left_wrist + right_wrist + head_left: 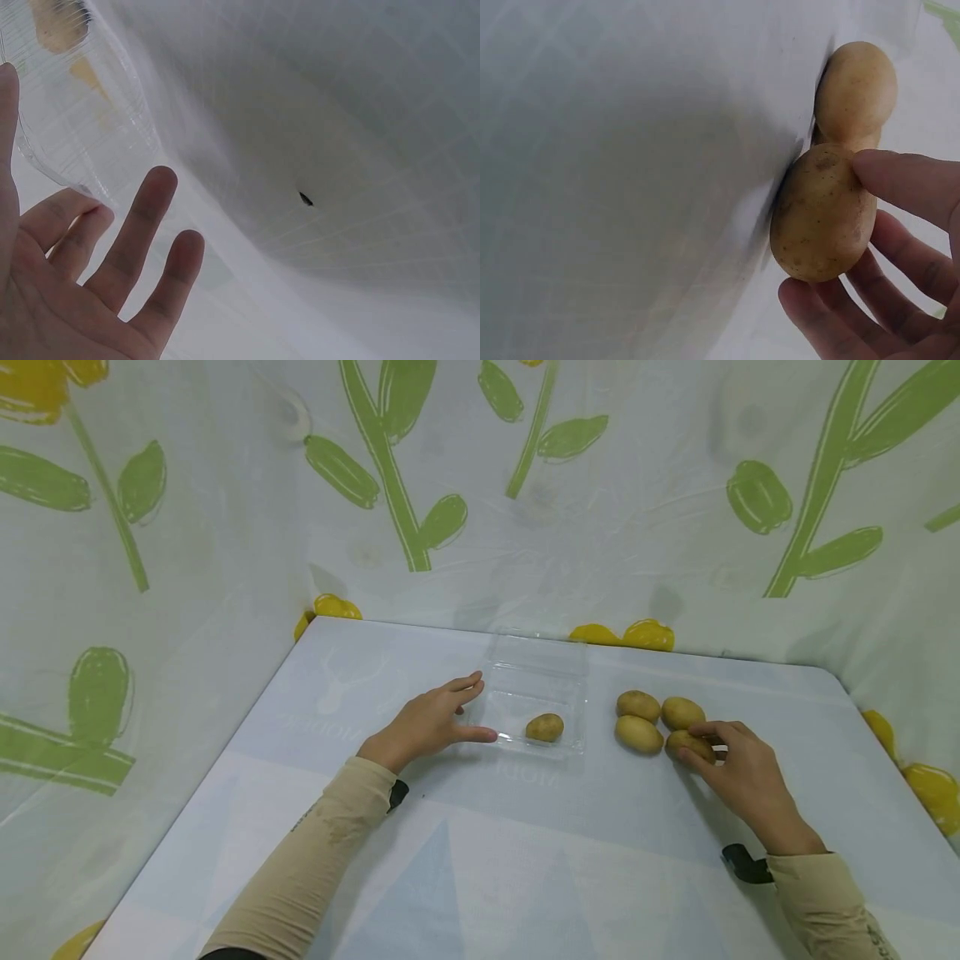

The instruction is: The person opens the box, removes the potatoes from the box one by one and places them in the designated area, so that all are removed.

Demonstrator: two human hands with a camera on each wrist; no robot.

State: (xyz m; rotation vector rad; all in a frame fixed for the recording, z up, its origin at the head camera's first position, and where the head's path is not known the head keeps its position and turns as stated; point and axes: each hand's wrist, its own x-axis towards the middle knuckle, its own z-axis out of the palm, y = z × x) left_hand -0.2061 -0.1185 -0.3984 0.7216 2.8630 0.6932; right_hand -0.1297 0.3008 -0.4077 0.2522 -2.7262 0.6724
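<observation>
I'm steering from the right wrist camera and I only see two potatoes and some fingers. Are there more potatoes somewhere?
Observer: Yes. The head view shows four potatoes on the table: the one under your right hand, and three others bunched beside it.
Operator: Is that all of them?
Observer: No, a fifth potato lies inside a clear plastic box to the left of the bunch.
Operator: What's the other hand doing?
Observer: The left hand rests open at the box's left edge, fingers straight, thumb touching its front corner.
Operator: Is the box shut?
Observer: No, its lid lies folded back behind it.
</observation>
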